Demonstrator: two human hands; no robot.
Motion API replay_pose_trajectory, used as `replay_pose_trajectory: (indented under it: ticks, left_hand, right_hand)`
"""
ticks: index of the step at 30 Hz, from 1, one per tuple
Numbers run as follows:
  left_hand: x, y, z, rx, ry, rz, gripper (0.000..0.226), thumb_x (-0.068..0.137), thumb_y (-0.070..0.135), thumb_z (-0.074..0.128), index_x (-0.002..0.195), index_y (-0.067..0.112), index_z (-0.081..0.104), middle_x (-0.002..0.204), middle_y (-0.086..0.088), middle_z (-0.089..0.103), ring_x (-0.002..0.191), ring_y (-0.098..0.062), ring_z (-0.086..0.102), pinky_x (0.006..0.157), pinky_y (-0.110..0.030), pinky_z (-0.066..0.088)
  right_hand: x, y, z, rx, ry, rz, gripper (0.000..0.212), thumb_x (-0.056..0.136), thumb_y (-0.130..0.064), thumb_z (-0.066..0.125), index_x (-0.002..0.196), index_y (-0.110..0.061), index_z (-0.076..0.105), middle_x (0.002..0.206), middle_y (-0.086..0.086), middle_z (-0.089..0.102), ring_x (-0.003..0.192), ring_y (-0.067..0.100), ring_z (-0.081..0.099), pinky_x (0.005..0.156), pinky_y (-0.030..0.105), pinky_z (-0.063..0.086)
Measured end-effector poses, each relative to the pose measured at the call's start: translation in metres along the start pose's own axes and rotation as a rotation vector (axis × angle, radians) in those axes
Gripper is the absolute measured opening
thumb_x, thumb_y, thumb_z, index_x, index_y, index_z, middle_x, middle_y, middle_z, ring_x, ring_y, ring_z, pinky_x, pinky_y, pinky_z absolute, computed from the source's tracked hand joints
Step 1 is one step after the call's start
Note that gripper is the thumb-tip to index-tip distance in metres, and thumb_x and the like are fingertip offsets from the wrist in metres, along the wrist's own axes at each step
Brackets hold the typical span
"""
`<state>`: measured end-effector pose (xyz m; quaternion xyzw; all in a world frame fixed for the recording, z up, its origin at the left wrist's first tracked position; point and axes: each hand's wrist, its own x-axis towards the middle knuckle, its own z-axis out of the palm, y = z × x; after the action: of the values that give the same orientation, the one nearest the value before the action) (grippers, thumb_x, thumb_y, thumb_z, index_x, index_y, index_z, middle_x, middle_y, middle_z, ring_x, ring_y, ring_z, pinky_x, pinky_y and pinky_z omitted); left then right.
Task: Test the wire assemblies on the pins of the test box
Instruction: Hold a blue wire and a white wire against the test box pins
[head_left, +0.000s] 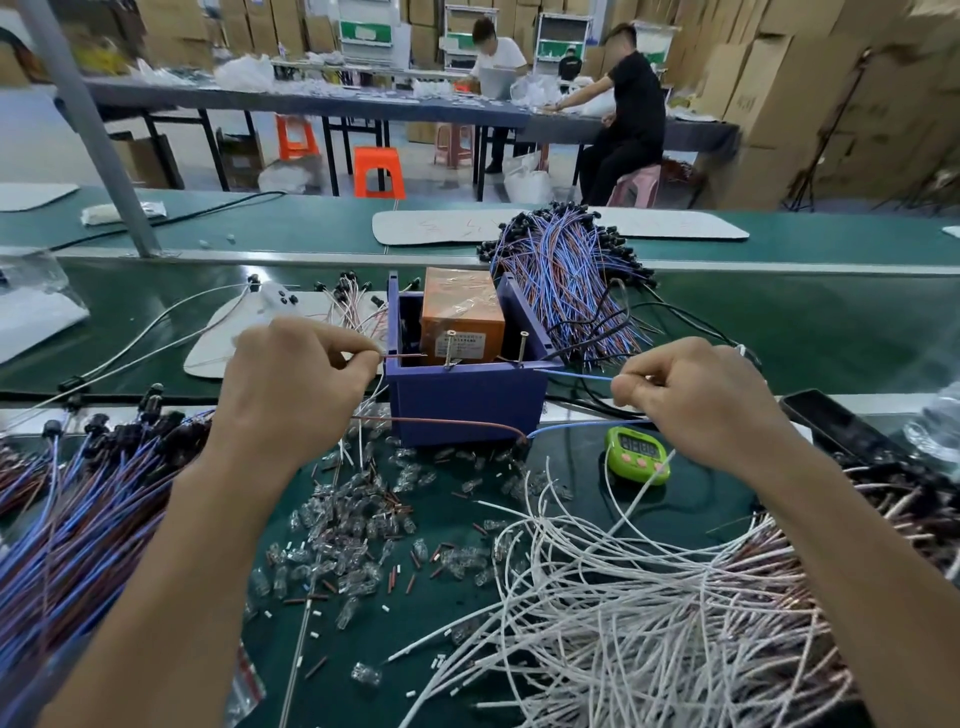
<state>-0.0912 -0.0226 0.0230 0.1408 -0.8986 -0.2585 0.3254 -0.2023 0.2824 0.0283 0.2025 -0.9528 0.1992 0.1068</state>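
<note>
White wires (649, 623) lie in a loose heap at five o'clock, closest to the viewer, with small clear bulbs (353, 525) scattered on the green table (727, 322) at six o'clock. At eight o'clock lies a bundle of blue and red wires (78, 519).

Near the middle stands the purple box (467, 405), open at the top, with an orange block (462, 317) inside. Two upright pins rise from its near wall: the left pin (451, 348) and the right pin (522, 345).

At nine o'clock of the box, the left hand (291, 384) pinches the end of a brown wire (405, 356) between thumb and forefinger. The bare tip points at the left pin and stops just short of it. At three o'clock of the box, the right hand (696, 400) pinches a blue wire (571, 375) the same way, other fingers curled. Its tip lies just beside the foot of the right pin; whether they touch cannot be told. Both wires loop down in front of the box and meet at a dark joint (522, 441) at its five o'clock corner.

A green timer (638, 453) sits just under the right hand. Another bundle of wires (566, 280) lies at one o'clock behind the box.
</note>
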Motion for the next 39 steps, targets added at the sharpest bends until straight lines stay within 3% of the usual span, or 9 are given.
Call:
replay_pose_trajectory:
  ticks: [4,9,13,22,28,33,37,39]
  left_hand:
    - [0.001,-0.003,0.006,-0.021,0.029,0.021,0.007,0.086,0.023,0.079,0.09,0.026,0.084,0.057,0.016,0.061,0.06,-0.012,0.064,0.065,-0.024,0.046]
    - [0.001,-0.005,0.018,-0.045,0.042,0.03,0.008,0.087,0.026,0.079,0.093,0.027,0.084,0.057,0.031,0.053,0.055,0.01,0.057,0.056,-0.01,0.038]
    - [0.003,-0.007,0.025,-0.069,0.051,0.038,0.008,0.086,0.025,0.08,0.093,0.026,0.084,0.065,0.017,0.066,0.061,0.006,0.061,0.063,-0.016,0.044]
    - [0.003,-0.006,0.031,-0.085,0.037,0.047,0.008,0.088,0.026,0.077,0.093,0.027,0.084,0.068,0.012,0.073,0.058,-0.004,0.063,0.065,-0.029,0.057]
    - [0.002,-0.009,0.033,-0.08,0.019,0.054,0.008,0.089,0.025,0.077,0.093,0.027,0.083,0.063,0.029,0.061,0.051,-0.001,0.062,0.057,-0.02,0.052]
    - [0.002,-0.008,0.034,-0.089,0.019,0.051,0.007,0.089,0.026,0.077,0.092,0.027,0.083,0.055,0.028,0.059,0.052,0.001,0.061,0.049,-0.014,0.042]
    - [0.001,-0.007,0.033,-0.091,0.013,0.043,0.007,0.09,0.026,0.076,0.09,0.028,0.083,0.053,0.026,0.059,0.053,0.0,0.061,0.049,-0.015,0.041]
    - [0.002,-0.008,0.03,-0.098,0.018,0.028,0.007,0.087,0.028,0.076,0.086,0.031,0.082,0.052,0.029,0.06,0.059,0.004,0.062,0.052,-0.014,0.041]
  right_hand:
    - [0.002,0.001,0.0,0.032,0.002,-0.018,0.013,0.09,-0.04,0.067,0.079,-0.042,0.074,0.058,-0.015,0.064,0.06,0.003,0.059,0.056,0.018,0.04]
    - [0.006,0.003,0.0,0.078,-0.003,-0.053,0.011,0.092,-0.042,0.067,0.082,-0.041,0.073,0.056,-0.005,0.064,0.063,0.011,0.059,0.063,0.025,0.047]
    - [0.01,0.003,-0.002,0.085,0.002,-0.078,0.013,0.092,-0.042,0.067,0.08,-0.04,0.073,0.062,-0.007,0.068,0.063,0.014,0.063,0.067,0.03,0.052]
    - [0.016,0.001,-0.008,0.088,-0.023,-0.112,0.013,0.092,-0.043,0.068,0.083,-0.053,0.068,0.055,-0.017,0.06,0.059,0.002,0.055,0.059,0.03,0.044]
    - [0.019,-0.003,-0.007,0.087,-0.021,-0.113,0.011,0.093,-0.044,0.068,0.09,-0.054,0.066,0.062,-0.005,0.068,0.066,0.019,0.063,0.067,0.034,0.053]
    - [0.02,-0.003,-0.007,0.048,0.011,-0.044,0.018,0.094,-0.042,0.069,0.079,-0.036,0.075,0.053,-0.013,0.06,0.062,0.015,0.057,0.062,0.032,0.042]
    - [0.017,-0.003,-0.013,0.072,-0.016,-0.031,0.029,0.094,-0.042,0.069,0.065,-0.041,0.069,0.051,-0.011,0.059,0.057,0.011,0.054,0.06,0.031,0.04]
    - [0.013,-0.002,-0.016,0.085,-0.049,-0.052,0.025,0.092,-0.041,0.07,0.067,-0.04,0.072,0.055,-0.007,0.061,0.058,0.011,0.054,0.058,0.028,0.042]
